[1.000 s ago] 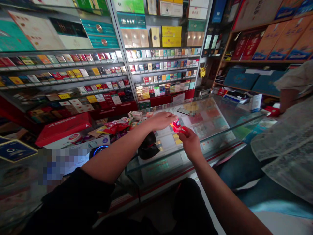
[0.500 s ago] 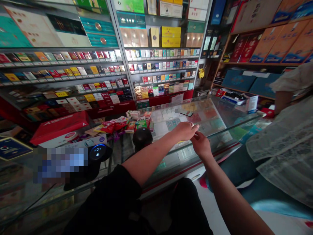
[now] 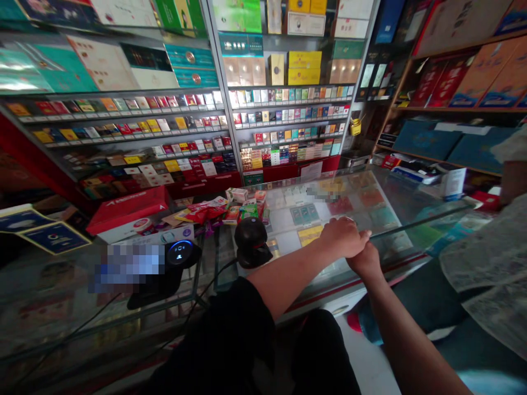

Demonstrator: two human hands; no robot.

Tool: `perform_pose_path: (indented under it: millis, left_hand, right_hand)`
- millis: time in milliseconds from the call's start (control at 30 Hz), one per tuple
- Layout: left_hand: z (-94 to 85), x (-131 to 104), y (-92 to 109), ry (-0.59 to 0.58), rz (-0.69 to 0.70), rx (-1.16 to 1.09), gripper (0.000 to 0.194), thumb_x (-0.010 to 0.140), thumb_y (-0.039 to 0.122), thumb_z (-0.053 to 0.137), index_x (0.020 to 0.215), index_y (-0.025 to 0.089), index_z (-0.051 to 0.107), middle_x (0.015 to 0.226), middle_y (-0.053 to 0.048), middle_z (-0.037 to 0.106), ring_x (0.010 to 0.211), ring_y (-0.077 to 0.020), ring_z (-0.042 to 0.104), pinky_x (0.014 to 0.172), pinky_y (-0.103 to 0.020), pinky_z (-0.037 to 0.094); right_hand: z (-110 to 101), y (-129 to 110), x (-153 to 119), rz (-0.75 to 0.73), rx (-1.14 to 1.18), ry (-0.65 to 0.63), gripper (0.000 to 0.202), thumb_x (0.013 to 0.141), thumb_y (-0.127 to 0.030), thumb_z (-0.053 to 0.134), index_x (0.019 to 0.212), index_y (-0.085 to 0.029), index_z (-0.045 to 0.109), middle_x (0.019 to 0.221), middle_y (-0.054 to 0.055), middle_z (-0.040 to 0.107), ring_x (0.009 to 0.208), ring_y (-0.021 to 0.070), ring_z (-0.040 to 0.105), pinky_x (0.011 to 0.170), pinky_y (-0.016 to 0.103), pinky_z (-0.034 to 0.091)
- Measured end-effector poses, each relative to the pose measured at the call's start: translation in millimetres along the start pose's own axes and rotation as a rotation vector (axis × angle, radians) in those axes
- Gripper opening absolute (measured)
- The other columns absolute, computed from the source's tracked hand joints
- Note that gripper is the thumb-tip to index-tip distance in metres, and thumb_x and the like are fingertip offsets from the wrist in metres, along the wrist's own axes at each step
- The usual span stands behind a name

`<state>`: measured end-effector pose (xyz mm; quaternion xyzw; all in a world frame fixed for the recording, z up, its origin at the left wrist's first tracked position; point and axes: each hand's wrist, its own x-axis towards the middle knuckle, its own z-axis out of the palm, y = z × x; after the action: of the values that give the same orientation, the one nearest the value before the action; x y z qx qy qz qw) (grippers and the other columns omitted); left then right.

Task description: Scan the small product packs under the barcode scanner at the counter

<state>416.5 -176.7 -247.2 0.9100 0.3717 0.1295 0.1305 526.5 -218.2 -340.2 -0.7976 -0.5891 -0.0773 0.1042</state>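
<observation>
My left hand (image 3: 342,237) is curled closed over the glass counter (image 3: 275,213), with its back toward me and its thumb pointing right. Against its underside presses my right hand (image 3: 366,260), whose fingers are also bent in. The two hands touch, and whatever may be between their fingers is hidden. Under the glass beyond them lie several flat packs, among them a yellow pack (image 3: 309,236) and dark teal packs (image 3: 303,214). Left of my forearm a black rounded scanner-like device (image 3: 250,237) stands on the counter.
A black terminal with a lit round display (image 3: 179,252) stands at left. Behind it are a red box (image 3: 127,211) and bagged snacks (image 3: 208,209). Shelves of cigarette packs (image 3: 288,99) line the back. A person in a pale lace top (image 3: 486,263) sits close at right.
The view has turned left, so everything appears shifted to the right. My hands have come closer together, the right one now pressed up against the left.
</observation>
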Motion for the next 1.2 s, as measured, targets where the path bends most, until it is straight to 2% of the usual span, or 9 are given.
perform_pose_path:
  millis: [133,233,467,633,733,833,933,1000,1200]
  left_hand:
    - [-6.3,-11.3,0.5,0.030,-0.012,-0.024,0.063,0.105,0.060,0.038,0.129,0.011,0.068,0.133,-0.019,0.067,0.121,-0.0323,0.067,0.100,-0.042,0.055]
    - [-21.2,-22.9,-1.1,0.068,0.039,-0.004,0.056,0.104,0.056,0.043,0.129,0.012,0.068,0.133,-0.019,0.067,0.123,-0.0321,0.065,0.102,-0.043,0.054]
    - [-89.5,-67.4,-25.8,0.139,0.164,0.044,0.050,0.106,0.050,0.042,0.126,0.011,0.067,0.131,-0.017,0.071,0.124,-0.0288,0.065,0.106,-0.040,0.051]
    - [-146.7,-102.8,-89.3,0.202,-0.050,0.037,0.049,0.106,0.050,0.045,0.133,0.016,0.066,0.131,-0.013,0.073,0.121,-0.0273,0.067,0.106,-0.038,0.050]
    - [-173.2,-116.0,-148.6,0.272,-0.200,0.019,0.040,0.105,0.040,0.048,0.125,0.016,0.072,0.129,-0.011,0.075,0.114,-0.0246,0.069,0.100,-0.032,0.050]
    - [-188.2,-122.8,-210.3,0.251,-0.340,0.025,0.036,0.101,0.032,0.050,0.112,0.012,0.078,0.117,-0.010,0.078,0.106,-0.0229,0.069,0.093,-0.028,0.050]
    - [-190.1,-126.6,-257.1,0.206,-0.472,0.066,0.038,0.100,0.028,0.049,0.112,0.009,0.080,0.113,-0.010,0.079,0.100,-0.0203,0.069,0.088,-0.024,0.049]
    - [-185.6,-127.3,-275.8,0.126,-0.526,0.121,0.040,0.101,0.025,0.047,0.115,0.008,0.080,0.115,-0.012,0.079,0.099,-0.0201,0.070,0.086,-0.024,0.049]
    - [-165.2,-112.7,-296.2,-0.061,-0.520,0.184,0.033,0.098,0.021,0.052,0.110,0.008,0.080,0.114,-0.017,0.079,0.105,-0.0255,0.071,0.093,-0.029,0.050]
  right_hand:
    - [-2.8,0.6,-8.9,0.040,0.060,0.100,0.022,0.088,-0.016,0.060,0.106,-0.007,0.070,0.083,0.018,0.073,0.073,0.0255,0.073,0.063,0.027,0.045]
    - [-12.9,-6.2,-17.3,0.048,0.122,0.197,0.026,0.091,-0.017,0.054,0.107,-0.007,0.070,0.086,0.019,0.073,0.073,0.0264,0.072,0.063,0.029,0.045]
    - [-60.3,-53.5,-20.8,0.047,0.501,0.352,0.044,0.091,-0.030,0.053,0.127,-0.012,0.070,0.105,0.019,0.077,0.088,0.0297,0.074,0.076,0.036,0.052]
    - [-93.9,-100.2,2.3,0.056,0.722,0.209,0.045,0.088,-0.042,0.064,0.122,-0.014,0.076,0.105,0.016,0.079,0.096,0.0283,0.074,0.090,0.038,0.054]
    - [-104.1,-128.7,25.6,-0.019,0.781,0.083,0.039,0.090,-0.038,0.065,0.119,-0.016,0.078,0.114,0.015,0.079,0.105,0.0260,0.073,0.095,0.035,0.053]
    - [-102.8,-159.9,50.0,-0.099,0.878,-0.077,0.034,0.090,-0.034,0.067,0.116,-0.015,0.079,0.113,0.012,0.080,0.103,0.0229,0.073,0.092,0.031,0.053]
    - [-92.1,-192.7,69.7,-0.129,1.012,-0.255,0.029,0.090,-0.029,0.065,0.109,-0.013,0.079,0.101,0.010,0.080,0.090,0.0193,0.073,0.078,0.027,0.052]
    - [-83.3,-213.0,79.7,-0.134,1.033,-0.327,0.027,0.088,-0.029,0.065,0.105,-0.013,0.080,0.095,0.008,0.079,0.084,0.0179,0.070,0.071,0.025,0.049]
    - [-66.3,-256.0,109.8,-0.274,0.853,-0.410,0.020,0.088,-0.025,0.063,0.083,-0.013,0.079,0.079,0.006,0.074,0.081,0.0179,0.063,0.070,0.025,0.043]
